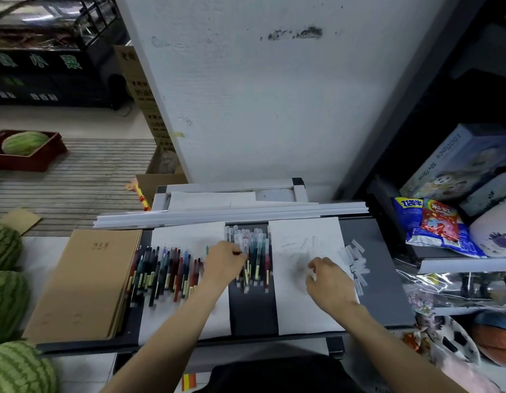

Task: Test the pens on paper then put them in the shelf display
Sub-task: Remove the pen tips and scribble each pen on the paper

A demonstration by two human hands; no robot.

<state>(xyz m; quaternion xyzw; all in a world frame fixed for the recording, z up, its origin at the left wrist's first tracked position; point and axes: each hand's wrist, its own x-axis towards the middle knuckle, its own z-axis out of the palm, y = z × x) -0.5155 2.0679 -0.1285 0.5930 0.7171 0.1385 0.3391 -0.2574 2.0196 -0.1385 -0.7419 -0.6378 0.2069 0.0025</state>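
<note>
On the dark shelf (368, 279) lie two white paper sheets. A row of uncapped coloured pens (164, 272) covers the left sheet (186, 236). A bunch of capped pens (253, 256) lies in the gap between the sheets. My left hand (222, 263) reaches into that bunch and pinches a thin red pen (239, 253). My right hand (328, 279) hovers over the right sheet (303, 313), which carries faint scribbles; its fingers are loosely curled and look empty. Loose clear caps (355, 260) lie right of that sheet.
A stack of brown notebooks (84, 282) lies at the shelf's left end. White strips (232, 215) run along the back. Watermelons (5, 296) stand at the left. Snack bags (433, 228), a puzzle box (459, 163) and balls (495, 338) crowd the right shelves.
</note>
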